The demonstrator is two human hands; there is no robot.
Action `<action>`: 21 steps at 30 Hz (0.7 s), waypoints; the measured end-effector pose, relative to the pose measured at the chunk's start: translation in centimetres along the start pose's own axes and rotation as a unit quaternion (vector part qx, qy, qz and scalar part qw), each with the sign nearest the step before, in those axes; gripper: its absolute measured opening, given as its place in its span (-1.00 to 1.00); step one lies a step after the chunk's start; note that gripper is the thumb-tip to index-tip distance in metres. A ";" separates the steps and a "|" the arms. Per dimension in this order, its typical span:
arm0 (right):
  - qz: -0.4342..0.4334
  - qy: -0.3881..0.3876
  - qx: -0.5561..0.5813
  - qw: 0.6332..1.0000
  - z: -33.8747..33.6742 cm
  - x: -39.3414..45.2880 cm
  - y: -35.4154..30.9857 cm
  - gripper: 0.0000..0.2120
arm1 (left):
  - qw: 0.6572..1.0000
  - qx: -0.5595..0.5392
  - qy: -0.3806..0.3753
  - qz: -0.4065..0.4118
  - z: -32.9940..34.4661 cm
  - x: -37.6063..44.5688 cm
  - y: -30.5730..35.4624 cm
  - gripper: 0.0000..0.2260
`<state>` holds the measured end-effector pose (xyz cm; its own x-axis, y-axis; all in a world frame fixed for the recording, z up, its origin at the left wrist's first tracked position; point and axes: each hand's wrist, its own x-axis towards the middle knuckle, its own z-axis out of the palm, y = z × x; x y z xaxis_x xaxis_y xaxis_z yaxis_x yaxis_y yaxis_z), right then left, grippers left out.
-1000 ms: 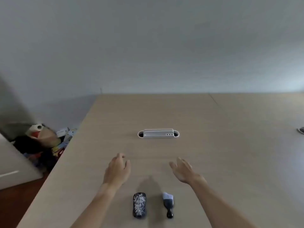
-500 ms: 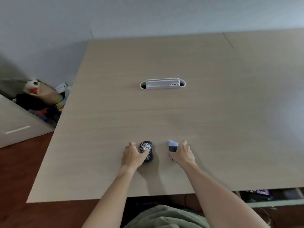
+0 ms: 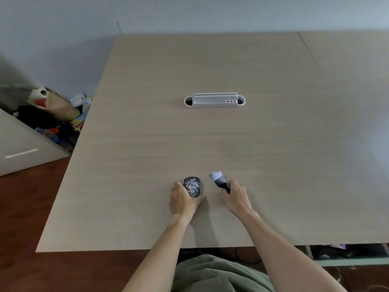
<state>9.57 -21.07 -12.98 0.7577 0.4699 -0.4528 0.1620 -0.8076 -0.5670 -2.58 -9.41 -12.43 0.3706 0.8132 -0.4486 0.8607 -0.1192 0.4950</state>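
Note:
A black oval object speckled with white glitter [image 3: 192, 186] lies on the light wooden table [image 3: 210, 144] near its front edge. My left hand [image 3: 182, 200] grips its near end, fingers curled round its sides. To the right, my right hand [image 3: 235, 197] holds the dark handle of a small brush [image 3: 219, 179] whose pale bristle tip points up and to the left. The brush looks raised slightly off the table; its handle is mostly hidden in my fingers.
A white cable tray with oval openings [image 3: 214, 100] is set into the table's middle. Left of the table, on the floor, lies a pile of bags and clutter [image 3: 52, 112] beside a grey cabinet [image 3: 19, 148]. A seam [image 3: 309, 51] divides the tabletop at right.
A second ago both hands hovered open beyond the two objects. They drew back onto them. Now the left grips the glittery object and the right has tilted the brush up to the left.

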 end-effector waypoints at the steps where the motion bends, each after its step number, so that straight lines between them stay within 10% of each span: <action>1: -0.024 -0.010 0.009 1.000 -0.1 0.3 -0.2 -0.93 | 1.000 0.009 -0.002 0.002 0.0 0.1 0.0 -0.29; 21: -0.117 -0.080 -0.104 0.984 -2.7 3.1 -3.5 -0.84 | 0.999 0.014 -0.038 0.031 -0.6 0.8 0.0 -0.37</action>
<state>13.01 -17.75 -10.55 0.5773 0.6881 -0.4396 0.4587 -0.7187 -0.5226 -2.44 -8.39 -12.37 0.4488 0.7580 -0.4734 0.8439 -0.1852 0.5035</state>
